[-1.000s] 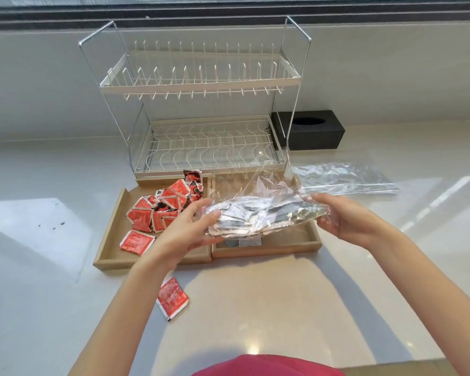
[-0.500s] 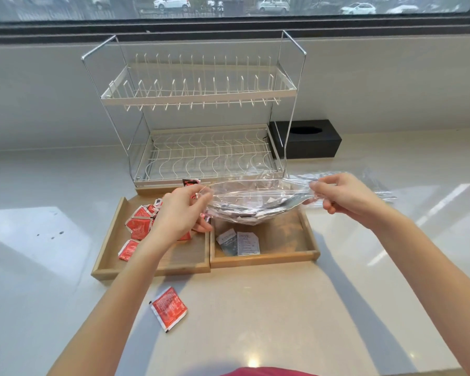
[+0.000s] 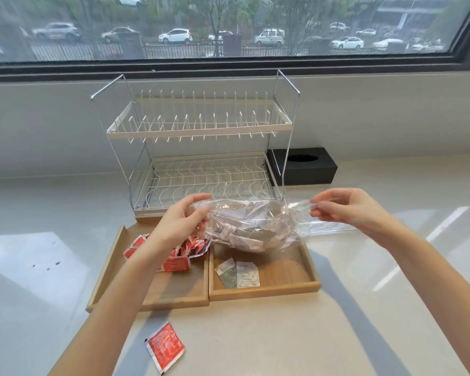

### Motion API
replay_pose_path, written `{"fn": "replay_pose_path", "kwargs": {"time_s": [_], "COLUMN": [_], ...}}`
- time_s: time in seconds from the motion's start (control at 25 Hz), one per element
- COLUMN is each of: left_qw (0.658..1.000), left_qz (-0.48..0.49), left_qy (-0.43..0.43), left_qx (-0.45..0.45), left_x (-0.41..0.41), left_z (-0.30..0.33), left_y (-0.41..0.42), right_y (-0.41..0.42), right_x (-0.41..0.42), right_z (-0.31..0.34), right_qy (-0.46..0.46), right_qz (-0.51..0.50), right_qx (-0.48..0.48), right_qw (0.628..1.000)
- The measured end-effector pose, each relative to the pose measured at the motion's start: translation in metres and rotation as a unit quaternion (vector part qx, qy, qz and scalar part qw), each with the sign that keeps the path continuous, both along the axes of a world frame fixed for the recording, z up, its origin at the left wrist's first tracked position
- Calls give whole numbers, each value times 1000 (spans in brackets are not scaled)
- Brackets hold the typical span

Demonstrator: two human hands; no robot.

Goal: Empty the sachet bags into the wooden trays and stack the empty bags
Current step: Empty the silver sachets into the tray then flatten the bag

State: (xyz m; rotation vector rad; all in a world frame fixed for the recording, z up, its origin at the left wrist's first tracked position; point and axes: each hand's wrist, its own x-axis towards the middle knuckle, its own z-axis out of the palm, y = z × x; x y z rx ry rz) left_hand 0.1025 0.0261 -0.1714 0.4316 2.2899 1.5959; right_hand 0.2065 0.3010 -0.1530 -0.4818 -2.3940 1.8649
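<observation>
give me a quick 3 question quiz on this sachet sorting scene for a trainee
1. True or false: both hands hold the clear bag above the right tray.
2. Which tray holds the red sachets? A) the left tray B) the right tray C) neither
3. Fill in: one red sachet lies outside the trays, on the ____.

Key:
1. True. The left hand grips one end of the bag and the right hand pinches the other, with grey sachets still inside it.
2. A. The right tray has only two grey sachets so far.
3. Counter, in front of the left tray.
</observation>
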Motion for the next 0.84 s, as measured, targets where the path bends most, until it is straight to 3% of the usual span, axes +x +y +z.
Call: {"fn": "replay_pose_path", "kwargs": {"time_s": [0.12,0.32,0.44,0.84], "left_qw": [999,995,987,968], "left_qz": [6,56,67,71], "left_qy": [41,68,129,206], "left_qx": [20,42,69,126], "left_x": [-7,-9,-17,-33], "left_z": [9,12,29,106], "left_y": [-1,3,3,1], "right_y": [3,-2,0,-1], "right_x": [-8,-17,-23,-36], "right_z": [11,16,30,95], "right_qy": [65,85,143,236], "right_qz": [-68,-82,-122,-120], "right_qx": [32,60,48,51], "right_qw": [995,991,981,963]}}
